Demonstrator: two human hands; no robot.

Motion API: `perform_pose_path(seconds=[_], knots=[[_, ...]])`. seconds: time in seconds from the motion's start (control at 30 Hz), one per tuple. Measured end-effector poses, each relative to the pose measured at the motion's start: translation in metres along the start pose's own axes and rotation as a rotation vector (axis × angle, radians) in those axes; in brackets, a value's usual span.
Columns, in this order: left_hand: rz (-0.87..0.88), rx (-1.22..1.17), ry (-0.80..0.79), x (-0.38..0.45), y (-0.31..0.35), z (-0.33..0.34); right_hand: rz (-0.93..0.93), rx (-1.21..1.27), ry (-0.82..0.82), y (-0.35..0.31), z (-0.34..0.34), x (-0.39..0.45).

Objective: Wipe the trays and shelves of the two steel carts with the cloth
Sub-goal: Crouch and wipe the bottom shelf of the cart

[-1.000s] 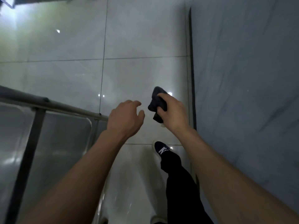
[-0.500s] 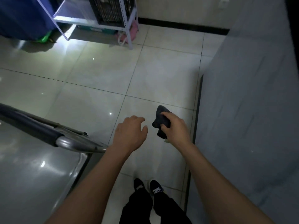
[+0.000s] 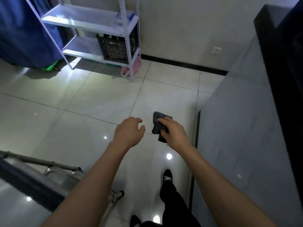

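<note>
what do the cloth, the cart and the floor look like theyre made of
Cloth: soft dark grey fabric, perhaps microfibre; it bunches and folds in the right hand.
Cart: bare metal, likely stainless steel; grey sheen, tubular rail.
Floor: glazed pale tiles; grout lines and mirror-like light spots.

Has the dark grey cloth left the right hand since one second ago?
No. The dark grey cloth stays gripped in the right hand, above the floor tiles, with the grey wall alongside.

right hand (image 3: 174,131): gripping a dark cloth (image 3: 158,124)
left hand (image 3: 129,131): just beside it, fingers loose, empty
cart (image 3: 54,181): down-left of the left hand
</note>
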State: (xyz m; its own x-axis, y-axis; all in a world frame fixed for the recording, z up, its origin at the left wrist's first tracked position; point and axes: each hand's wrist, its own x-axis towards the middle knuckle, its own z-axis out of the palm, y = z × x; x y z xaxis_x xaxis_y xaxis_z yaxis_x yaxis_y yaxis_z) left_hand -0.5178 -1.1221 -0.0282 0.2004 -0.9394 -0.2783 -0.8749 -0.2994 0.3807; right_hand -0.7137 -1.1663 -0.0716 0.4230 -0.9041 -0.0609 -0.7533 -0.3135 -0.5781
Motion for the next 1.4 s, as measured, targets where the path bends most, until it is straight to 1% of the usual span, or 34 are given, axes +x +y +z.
perform_pose_path(seconds=[0.13, 0.23, 0.3, 0.43, 0.53, 0.63, 0.83, 0.93, 1.03, 1.07, 1.13, 1.23, 1.33, 1.4], knots=[[-0.036, -0.011, 0.018, 0.062, 0.013, -0.014, -0.042, 0.010, -0.031, 0.020, -0.024, 0.070], [-0.082, -0.014, 0.016, 0.097, 0.013, -0.024, -0.086, 0.047, -0.055, 0.021, -0.042, 0.118], [-0.124, -0.044, 0.030, 0.115, 0.005, -0.033, -0.116, 0.051, -0.082, 0.014, -0.049, 0.151], [-0.238, -0.123, 0.086, 0.135, -0.037, -0.052, -0.191, 0.024, -0.227, -0.022, -0.037, 0.220], [-0.344, -0.185, 0.136, 0.154, -0.089, -0.070, -0.290, -0.012, -0.324, -0.066, -0.011, 0.276], [-0.423, -0.242, 0.184, 0.178, -0.146, -0.093, -0.380, -0.022, -0.386, -0.122, 0.020, 0.329], [-0.531, -0.280, 0.262, 0.212, -0.255, -0.158, -0.409, 0.101, -0.498, -0.244, 0.071, 0.416], [-0.598, -0.266, 0.291, 0.219, -0.302, -0.195, -0.368, 0.198, -0.612, -0.301, 0.086, 0.445], [-0.658, -0.258, 0.333, 0.225, -0.341, -0.226, -0.467, 0.248, -0.676, -0.354, 0.100, 0.471], [-0.675, -0.265, 0.346, 0.228, -0.354, -0.234, -0.463, 0.266, -0.706, -0.366, 0.110, 0.481], [-0.709, -0.278, 0.360, 0.234, -0.380, -0.246, -0.483, 0.220, -0.715, -0.384, 0.138, 0.505], [-0.766, -0.282, 0.361, 0.249, -0.423, -0.264, -0.584, 0.130, -0.691, -0.420, 0.179, 0.544], [-0.836, -0.270, 0.362, 0.267, -0.466, -0.285, -0.613, 0.119, -0.745, -0.463, 0.218, 0.582], [-0.893, -0.269, 0.357, 0.274, -0.493, -0.300, -0.720, 0.045, -0.768, -0.490, 0.247, 0.608]])
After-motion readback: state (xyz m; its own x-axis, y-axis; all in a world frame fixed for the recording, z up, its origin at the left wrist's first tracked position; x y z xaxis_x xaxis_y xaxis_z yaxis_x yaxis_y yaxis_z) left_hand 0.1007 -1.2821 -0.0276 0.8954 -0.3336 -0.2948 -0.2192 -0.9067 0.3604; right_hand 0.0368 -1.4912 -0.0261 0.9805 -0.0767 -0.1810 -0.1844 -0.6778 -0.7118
